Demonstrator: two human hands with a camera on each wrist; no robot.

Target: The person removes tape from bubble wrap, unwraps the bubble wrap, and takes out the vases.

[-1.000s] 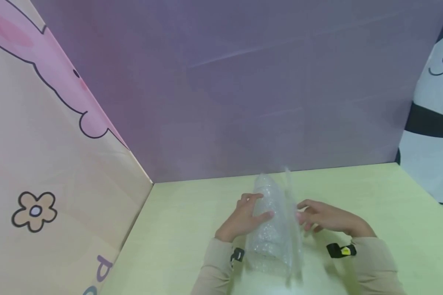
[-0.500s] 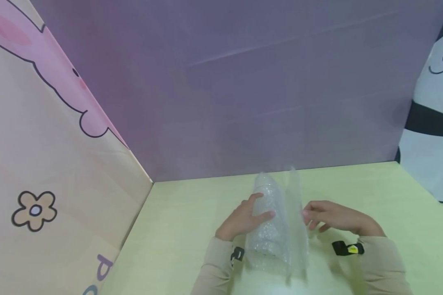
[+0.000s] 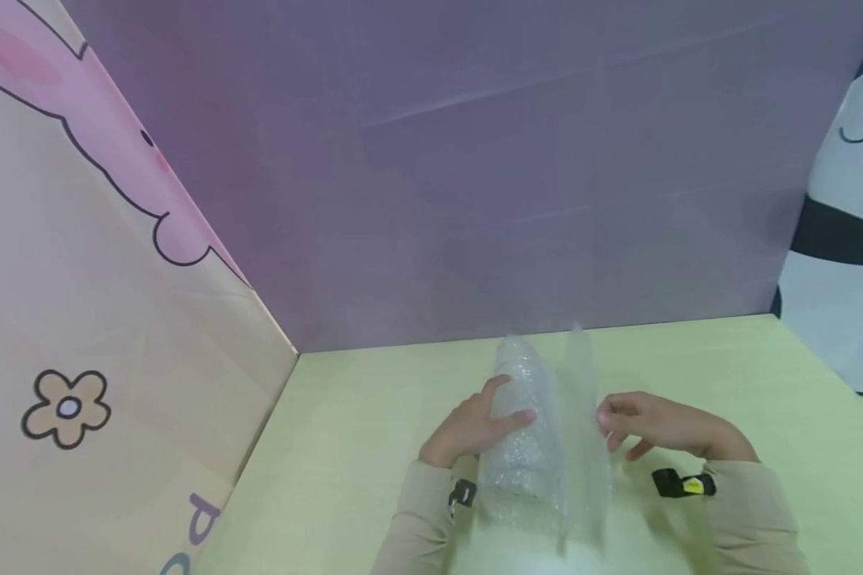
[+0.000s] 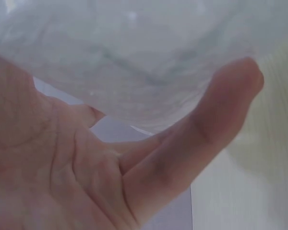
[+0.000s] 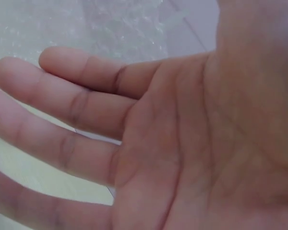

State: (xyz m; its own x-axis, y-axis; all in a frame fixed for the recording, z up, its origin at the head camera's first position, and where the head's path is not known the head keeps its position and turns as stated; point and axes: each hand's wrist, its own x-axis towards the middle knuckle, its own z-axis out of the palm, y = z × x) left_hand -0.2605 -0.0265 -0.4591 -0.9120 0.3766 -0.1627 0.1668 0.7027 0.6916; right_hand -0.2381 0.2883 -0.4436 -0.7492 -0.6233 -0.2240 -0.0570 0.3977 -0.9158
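Observation:
A roll of clear bubble wrap (image 3: 521, 455) lies lengthwise near the middle of the table, its far end narrower. My left hand (image 3: 471, 427) holds the roll from its left side, the thumb across the top. In the left wrist view, fingers (image 4: 177, 153) curve under the wrap. A loose flap of the bubble wrap (image 3: 584, 463) stands up along the roll's right side. With thumb and index fingertips, my right hand (image 3: 665, 423) pinches the flap's edge. The other right fingers (image 5: 53, 139) are loosely spread in the right wrist view, where the thumb's grip is not visible.
The pale yellow-green table (image 3: 359, 447) extends to both sides of the wrap. A purple-grey backdrop (image 3: 475, 176) rises along its far edge. A cartoon-printed panel (image 3: 151, 351) borders the left side, and a panda print (image 3: 841, 303) is at the right.
My right hand has moved slightly to the right, drawing the bubble wrap's loose flap away from the roll. The left hand stays in place on the roll.

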